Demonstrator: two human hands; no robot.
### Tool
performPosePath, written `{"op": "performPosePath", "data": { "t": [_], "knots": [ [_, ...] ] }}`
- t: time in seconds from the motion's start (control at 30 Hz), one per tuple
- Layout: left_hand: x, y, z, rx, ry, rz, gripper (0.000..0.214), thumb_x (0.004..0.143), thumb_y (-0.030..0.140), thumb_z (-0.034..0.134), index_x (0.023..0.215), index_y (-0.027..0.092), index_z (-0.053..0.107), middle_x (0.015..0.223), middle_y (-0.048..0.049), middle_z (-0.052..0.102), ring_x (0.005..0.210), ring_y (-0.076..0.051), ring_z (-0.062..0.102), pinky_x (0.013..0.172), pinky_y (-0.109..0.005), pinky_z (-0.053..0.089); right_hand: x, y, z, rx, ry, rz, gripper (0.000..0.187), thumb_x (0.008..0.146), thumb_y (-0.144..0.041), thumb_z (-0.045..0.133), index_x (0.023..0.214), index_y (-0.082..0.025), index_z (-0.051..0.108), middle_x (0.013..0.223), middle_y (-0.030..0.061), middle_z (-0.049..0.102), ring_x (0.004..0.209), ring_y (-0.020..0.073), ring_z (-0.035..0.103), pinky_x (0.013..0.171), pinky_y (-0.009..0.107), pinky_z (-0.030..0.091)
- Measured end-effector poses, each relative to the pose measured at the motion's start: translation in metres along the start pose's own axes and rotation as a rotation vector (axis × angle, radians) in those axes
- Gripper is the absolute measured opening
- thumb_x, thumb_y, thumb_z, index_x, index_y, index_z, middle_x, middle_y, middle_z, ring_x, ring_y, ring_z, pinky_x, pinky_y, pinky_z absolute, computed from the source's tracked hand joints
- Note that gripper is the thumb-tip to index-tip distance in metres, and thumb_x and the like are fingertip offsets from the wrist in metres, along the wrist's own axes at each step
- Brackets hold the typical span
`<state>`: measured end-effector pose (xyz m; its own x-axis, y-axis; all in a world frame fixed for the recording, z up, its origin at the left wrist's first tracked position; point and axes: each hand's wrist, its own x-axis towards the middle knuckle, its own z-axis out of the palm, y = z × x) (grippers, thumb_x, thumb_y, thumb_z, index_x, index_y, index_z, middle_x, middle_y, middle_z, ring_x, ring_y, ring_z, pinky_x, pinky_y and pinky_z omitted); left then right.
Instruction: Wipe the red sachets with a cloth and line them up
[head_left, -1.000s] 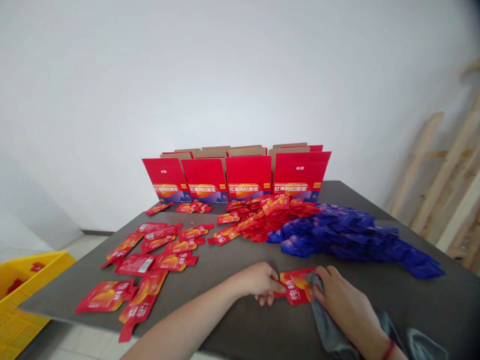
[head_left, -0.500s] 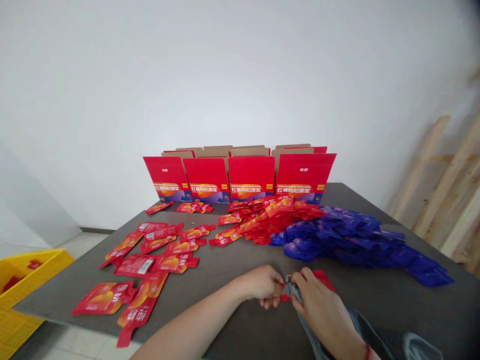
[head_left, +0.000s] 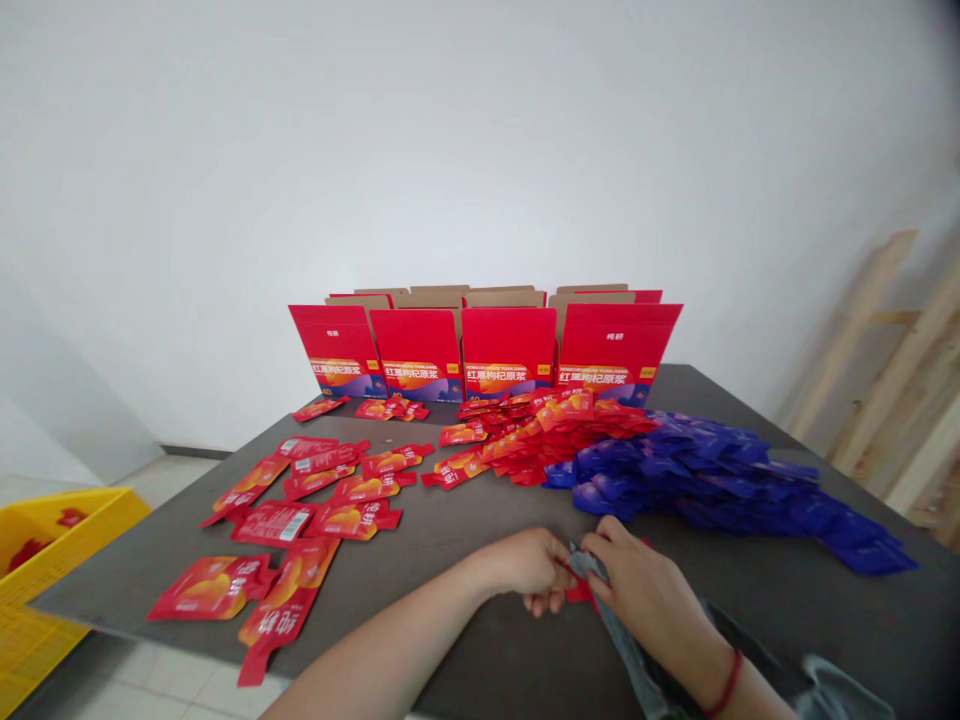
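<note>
My left hand [head_left: 531,568] and my right hand [head_left: 641,592] meet at the near middle of the dark table [head_left: 750,580]. Both are closed around a red sachet [head_left: 579,592], of which only a small red edge shows between the fingers. A grey cloth [head_left: 637,660] is gripped in my right hand too; it wraps over the sachet and trails back under my wrist. A heap of red sachets [head_left: 547,425] and a heap of blue sachets [head_left: 712,480] lie just beyond my hands.
Several red sachets [head_left: 315,500] lie spread flat on the table's left half. Open red cartons [head_left: 495,350] stand in a row at the far edge. A yellow crate [head_left: 45,560] sits on the floor at left. Wooden frames [head_left: 900,380] lean at right.
The sachet lay flat and plainly visible a second ago. My right hand has since slid left over it with the cloth, covering nearly all of it. The left hand stayed put.
</note>
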<state>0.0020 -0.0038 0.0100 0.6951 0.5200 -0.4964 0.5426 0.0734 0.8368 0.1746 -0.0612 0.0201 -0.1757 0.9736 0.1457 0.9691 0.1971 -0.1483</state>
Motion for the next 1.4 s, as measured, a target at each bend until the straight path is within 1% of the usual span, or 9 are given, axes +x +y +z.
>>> {"op": "performPosePath", "data": {
  "t": [0.1, 0.33, 0.47, 0.63, 0.77, 0.9, 1.2, 1.3, 1.4],
  "knots": [
    [-0.002, 0.000, 0.001, 0.003, 0.017, -0.003, 0.009, 0.078, 0.018, 0.045, 0.073, 0.016, 0.052, 0.050, 0.0057, 0.053, 0.032, -0.007, 0.046, 0.037, -0.017, 0.036, -0.002, 0.005, 0.008, 0.004, 0.003, 0.056, 0.015, 0.085, -0.026, 0.046, 0.092, -0.028, 0.059, 0.095, 0.0002, 0.057, 0.077, 0.0137, 0.061, 0.058, 0.024, 0.037],
    [-0.004, -0.004, 0.000, -0.085, 0.039, 0.028, 0.005, 0.077, 0.022, 0.044, 0.080, 0.020, 0.048, 0.053, 0.0058, 0.053, 0.037, -0.010, 0.050, 0.037, -0.018, 0.037, -0.024, 0.089, 0.015, 0.011, 0.015, 0.283, 0.030, 0.089, -0.036, 0.033, 0.093, -0.021, 0.059, 0.088, 0.0076, 0.062, 0.078, 0.0208, 0.064, 0.063, 0.031, 0.042],
    [-0.011, 0.001, -0.023, -0.138, 0.382, 0.188, 0.007, 0.072, 0.021, 0.047, 0.075, 0.017, 0.052, 0.062, 0.0031, 0.055, 0.052, -0.011, 0.054, 0.045, -0.018, 0.041, -0.032, 0.104, 0.025, 0.063, 0.027, 0.317, 0.037, 0.089, -0.041, 0.031, 0.102, -0.020, 0.058, 0.098, 0.0099, 0.065, 0.080, 0.0218, 0.066, 0.068, 0.034, 0.045],
    [-0.014, 0.021, -0.090, -0.362, 0.750, 0.441, 0.010, 0.069, 0.020, 0.050, 0.062, 0.017, 0.043, 0.058, 0.0049, 0.048, 0.053, -0.007, 0.049, 0.054, -0.018, 0.042, -0.032, 0.110, 0.040, 0.202, 0.101, 0.341, 0.037, 0.087, -0.047, 0.033, 0.102, -0.022, 0.056, 0.103, 0.0100, 0.064, 0.090, 0.0238, 0.065, 0.079, 0.037, 0.046],
    [0.003, 0.041, -0.153, -0.334, 0.905, 0.388, 0.020, 0.079, 0.024, 0.053, 0.064, 0.016, 0.043, 0.053, 0.0070, 0.039, 0.045, -0.006, 0.042, 0.047, -0.018, 0.038, -0.030, 0.116, 0.044, 0.267, 0.133, 0.310, 0.033, 0.084, -0.046, 0.038, 0.098, -0.024, 0.058, 0.101, 0.0095, 0.065, 0.091, 0.0239, 0.065, 0.079, 0.036, 0.047],
    [0.037, 0.057, -0.192, -0.199, 1.054, 0.304, 0.021, 0.091, 0.033, 0.054, 0.087, 0.012, 0.057, 0.074, 0.0009, 0.056, 0.060, -0.009, 0.054, 0.057, -0.023, 0.048, -0.029, 0.117, 0.045, 0.292, 0.114, 0.334, 0.037, 0.085, -0.048, 0.035, 0.100, -0.024, 0.058, 0.101, 0.0088, 0.065, 0.089, 0.0238, 0.066, 0.080, 0.037, 0.047],
    [0.089, 0.055, -0.188, 0.261, 1.203, 0.147, 0.021, 0.087, 0.027, 0.061, 0.100, 0.011, 0.061, 0.113, -0.0092, 0.058, 0.108, -0.022, 0.054, 0.093, -0.042, 0.045, -0.032, 0.105, 0.037, 0.270, 0.129, 0.356, 0.033, 0.088, -0.047, 0.034, 0.101, -0.025, 0.055, 0.108, 0.0087, 0.065, 0.085, 0.0226, 0.066, 0.075, 0.037, 0.047],
    [0.076, 0.050, -0.196, 0.368, 1.205, 0.077, 0.025, 0.088, 0.030, 0.059, 0.106, 0.011, 0.059, 0.115, -0.0099, 0.058, 0.107, -0.022, 0.055, 0.092, -0.042, 0.046, -0.034, 0.103, 0.033, 0.257, 0.119, 0.362, 0.033, 0.087, -0.047, 0.035, 0.102, -0.026, 0.056, 0.108, 0.0085, 0.065, 0.084, 0.0227, 0.067, 0.073, 0.037, 0.048],
    [0.032, 0.034, -0.214, 0.460, 1.154, -0.022, 0.026, 0.092, 0.033, 0.055, 0.109, 0.013, 0.059, 0.110, -0.0075, 0.060, 0.097, -0.019, 0.059, 0.086, -0.040, 0.050, -0.034, 0.105, 0.034, 0.267, 0.095, 0.354, 0.038, 0.087, -0.051, 0.034, 0.103, -0.024, 0.056, 0.108, 0.0094, 0.065, 0.086, 0.0239, 0.067, 0.073, 0.037, 0.048]
  ]
}}
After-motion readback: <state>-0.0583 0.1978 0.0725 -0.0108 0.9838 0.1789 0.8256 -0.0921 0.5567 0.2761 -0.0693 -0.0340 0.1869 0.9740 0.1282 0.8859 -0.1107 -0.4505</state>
